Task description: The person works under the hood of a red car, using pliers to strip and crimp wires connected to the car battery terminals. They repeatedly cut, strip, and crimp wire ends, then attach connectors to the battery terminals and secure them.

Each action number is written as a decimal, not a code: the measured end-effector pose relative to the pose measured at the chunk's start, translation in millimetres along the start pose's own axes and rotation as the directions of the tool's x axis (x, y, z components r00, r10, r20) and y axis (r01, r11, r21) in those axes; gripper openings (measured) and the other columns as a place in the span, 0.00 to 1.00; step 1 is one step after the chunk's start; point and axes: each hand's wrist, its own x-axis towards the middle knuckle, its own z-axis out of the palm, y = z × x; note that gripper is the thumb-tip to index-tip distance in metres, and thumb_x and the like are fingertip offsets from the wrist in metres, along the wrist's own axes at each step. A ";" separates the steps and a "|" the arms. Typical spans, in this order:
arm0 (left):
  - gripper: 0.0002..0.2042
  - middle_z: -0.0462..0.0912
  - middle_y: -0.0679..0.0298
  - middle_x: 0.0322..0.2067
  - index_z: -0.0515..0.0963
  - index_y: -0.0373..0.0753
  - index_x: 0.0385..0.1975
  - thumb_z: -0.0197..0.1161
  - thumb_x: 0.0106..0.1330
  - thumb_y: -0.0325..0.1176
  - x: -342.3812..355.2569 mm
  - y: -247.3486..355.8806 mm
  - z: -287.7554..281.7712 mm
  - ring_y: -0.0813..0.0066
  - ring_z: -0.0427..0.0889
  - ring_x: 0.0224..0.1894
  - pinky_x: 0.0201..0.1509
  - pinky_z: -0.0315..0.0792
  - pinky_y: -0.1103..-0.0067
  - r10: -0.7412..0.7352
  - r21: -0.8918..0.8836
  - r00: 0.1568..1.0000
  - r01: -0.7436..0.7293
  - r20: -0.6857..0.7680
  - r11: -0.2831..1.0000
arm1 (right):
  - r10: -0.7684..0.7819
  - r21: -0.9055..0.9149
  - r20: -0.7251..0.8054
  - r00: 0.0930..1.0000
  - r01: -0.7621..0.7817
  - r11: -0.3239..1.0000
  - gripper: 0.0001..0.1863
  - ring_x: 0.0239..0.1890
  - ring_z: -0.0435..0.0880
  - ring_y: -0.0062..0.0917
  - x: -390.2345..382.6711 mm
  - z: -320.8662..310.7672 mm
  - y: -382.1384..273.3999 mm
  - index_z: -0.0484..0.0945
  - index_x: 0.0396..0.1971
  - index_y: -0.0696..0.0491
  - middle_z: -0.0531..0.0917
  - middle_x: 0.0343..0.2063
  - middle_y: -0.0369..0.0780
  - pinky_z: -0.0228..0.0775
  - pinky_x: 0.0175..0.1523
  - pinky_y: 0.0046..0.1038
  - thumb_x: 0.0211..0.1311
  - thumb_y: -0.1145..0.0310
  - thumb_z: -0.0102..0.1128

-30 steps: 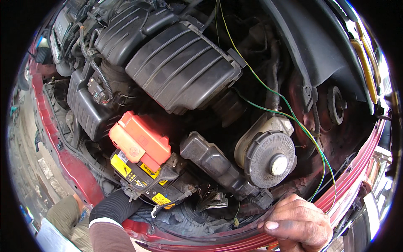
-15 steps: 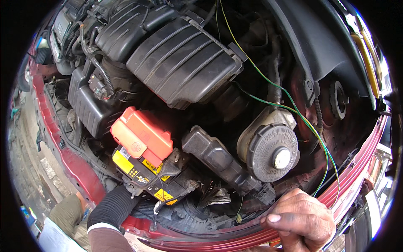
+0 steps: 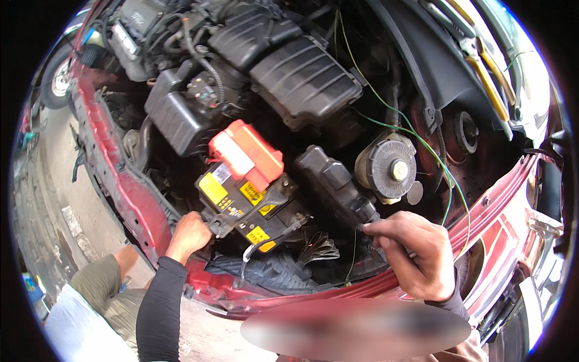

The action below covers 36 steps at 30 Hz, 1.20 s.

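1. Showing in the lower left of the head view, the left hand (image 3: 190, 234) has its fingers curled at the near-left corner of a dark battery (image 3: 232, 204), against a grey bracket (image 3: 222, 225); whether it grips the bracket cannot be told.
2. A black sleeve (image 3: 161, 301) covers the left forearm, leaving the hand bare.
3. On the other side, the right hand (image 3: 419, 250) has its thumb and forefinger close together, just beside the lower end of a slim black box (image 3: 332, 184); whether anything is pinched there cannot be told.
4. The battery sits in the engine bay between the two hands, yellow labels on its top and a red cover (image 3: 247, 154) over its far end.
5. A flat, frayed strip (image 3: 321, 251) lies near the battery's right side.
6. Beyond the slim box stands a reservoir with a round, ribbed dark cap (image 3: 386, 166), green and yellow wires (image 3: 435, 158) running to its right.
7. Farther back is a ribbed black housing (image 3: 307, 81); at upper right lies a yellow-handled tool (image 3: 488, 81).
8. Red bodywork (image 3: 114, 181) edges the bay at left.
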 end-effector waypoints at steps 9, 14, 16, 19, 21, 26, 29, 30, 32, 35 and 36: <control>0.20 0.74 0.63 0.13 0.88 0.30 0.27 0.71 0.65 0.45 -119.5 61.0 -78.9 0.76 0.71 0.20 0.28 0.65 0.73 -0.401 -0.951 0.914 0.065 -0.065 0.303 | -0.289 0.017 0.417 0.862 0.311 0.950 0.18 0.47 0.86 0.47 38.5 73.1 -48.7 0.81 0.53 0.60 0.84 0.45 0.48 0.81 0.53 0.42 0.63 0.77 0.64; 0.21 0.70 0.73 0.19 0.81 0.30 0.25 0.62 0.78 0.42 -138.6 98.0 -72.3 0.84 0.66 0.26 0.30 0.63 0.75 -0.590 -0.969 0.797 0.029 -0.125 0.244 | -0.460 0.174 0.433 0.775 0.429 0.886 0.26 0.52 0.84 0.53 68.9 164.1 -76.8 0.73 0.55 0.61 0.84 0.46 0.55 0.77 0.56 0.46 0.61 0.65 0.72; 0.21 0.72 0.73 0.22 0.79 0.31 0.28 0.59 0.80 0.43 -137.3 109.6 -66.4 0.83 0.67 0.28 0.32 0.64 0.75 -0.639 -0.999 0.769 -0.030 -0.031 0.012 | -0.306 0.177 0.451 0.838 0.253 0.951 0.25 0.46 0.86 0.55 74.3 181.7 -81.2 0.74 0.52 0.62 0.86 0.40 0.56 0.78 0.52 0.48 0.62 0.63 0.72; 0.18 0.78 0.69 0.25 0.83 0.30 0.40 0.55 0.81 0.41 -142.6 120.1 -59.6 0.81 0.74 0.30 0.39 0.71 0.76 -0.661 -0.981 0.742 -0.191 -0.114 -0.046 | -0.163 0.101 0.367 0.916 0.135 0.986 0.16 0.40 0.90 0.46 79.5 188.1 -80.3 0.83 0.49 0.59 0.88 0.36 0.54 0.81 0.46 0.41 0.64 0.68 0.70; 0.16 0.85 0.68 0.31 0.85 0.28 0.46 0.58 0.79 0.36 -146.9 125.3 -58.0 0.80 0.82 0.36 0.46 0.76 0.80 -0.639 -0.973 0.765 -0.196 -0.076 -0.119 | -0.090 0.036 0.366 0.926 0.083 0.996 0.14 0.35 0.90 0.30 79.7 185.3 -77.0 0.87 0.50 0.60 0.90 0.36 0.49 0.82 0.45 0.32 0.66 0.72 0.67; 0.11 0.87 0.64 0.37 0.86 0.30 0.48 0.64 0.74 0.29 -144.0 131.6 -52.9 0.80 0.83 0.36 0.40 0.81 0.80 -0.547 -0.859 0.837 -0.268 0.017 -0.437 | 0.024 0.151 0.368 0.930 -0.086 0.985 0.13 0.38 0.88 0.19 78.0 184.7 -68.1 0.86 0.50 0.63 0.90 0.35 0.41 0.81 0.46 0.25 0.70 0.74 0.64; 0.11 0.87 0.64 0.38 0.85 0.29 0.49 0.65 0.73 0.29 -139.7 135.8 -40.1 0.77 0.84 0.38 0.42 0.82 0.77 -0.491 -0.659 0.871 -0.366 0.005 -0.657 | 0.088 0.321 0.394 0.915 -0.226 0.920 0.13 0.40 0.89 0.21 76.7 185.7 -62.1 0.84 0.51 0.67 0.90 0.37 0.41 0.83 0.48 0.25 0.73 0.75 0.62; 0.11 0.87 0.64 0.39 0.85 0.29 0.50 0.65 0.73 0.28 -138.5 137.1 -35.4 0.77 0.85 0.39 0.43 0.82 0.76 -0.487 -0.617 0.873 -0.379 0.007 -0.690 | 0.085 0.398 0.418 0.905 -0.266 0.878 0.13 0.40 0.90 0.22 75.7 185.5 -60.2 0.84 0.51 0.67 0.90 0.37 0.42 0.83 0.49 0.25 0.73 0.75 0.62; 0.11 0.87 0.63 0.40 0.84 0.29 0.50 0.64 0.73 0.27 -134.7 141.3 -28.1 0.75 0.85 0.41 0.45 0.82 0.74 -0.481 -0.558 0.877 -0.396 0.007 -0.730 | 0.157 0.466 0.463 0.872 -0.391 0.794 0.13 0.40 0.90 0.23 73.3 185.4 -56.6 0.83 0.51 0.67 0.90 0.38 0.43 0.84 0.49 0.26 0.74 0.75 0.62; 0.11 0.87 0.62 0.41 0.84 0.29 0.50 0.64 0.73 0.27 -128.1 147.6 -25.2 0.74 0.85 0.44 0.47 0.82 0.72 -0.494 -0.516 0.869 -0.431 -0.017 -0.740 | 0.219 0.537 0.451 0.865 -0.459 0.707 0.13 0.39 0.89 0.21 68.2 188.1 -53.8 0.85 0.48 0.68 0.91 0.37 0.42 0.82 0.49 0.25 0.73 0.73 0.61; 0.11 0.87 0.61 0.41 0.84 0.29 0.50 0.64 0.73 0.28 -126.6 149.8 -25.9 0.73 0.86 0.44 0.47 0.82 0.72 -0.504 -0.504 0.863 -0.451 -0.035 -0.737 | 0.272 0.536 0.459 0.845 -0.508 0.674 0.13 0.39 0.89 0.21 67.5 188.6 -53.2 0.85 0.48 0.68 0.91 0.37 0.42 0.82 0.49 0.25 0.73 0.73 0.61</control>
